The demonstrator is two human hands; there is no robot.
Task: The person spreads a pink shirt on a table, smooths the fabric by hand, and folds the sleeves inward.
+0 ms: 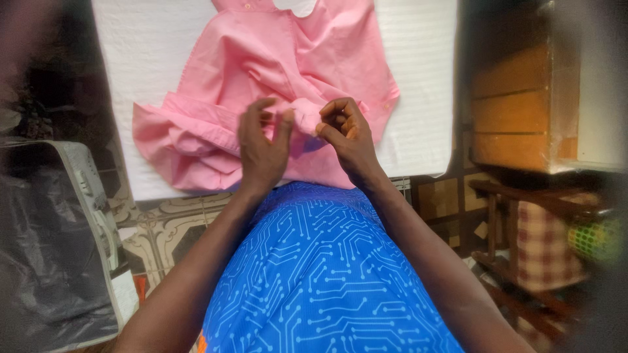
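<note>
A pink button-up shirt point(261, 59) lies spread on a white padded board point(144, 46), collar at the far end. My left hand point(261, 147) and my right hand point(350, 134) meet over the shirt's near edge, both pinching a raised fold of the pink cloth point(304, 114) between thumb and fingers. A sleeve with its cuff point(176, 124) lies bunched to the left of my left hand. My blue patterned top fills the bottom of the view.
A grey case wrapped in dark plastic point(52, 248) stands at the left. A wooden cabinet point(517, 98) and a wooden chair with checked cloth point(543, 248) are at the right. Patterned floor tiles point(170, 229) show below the board.
</note>
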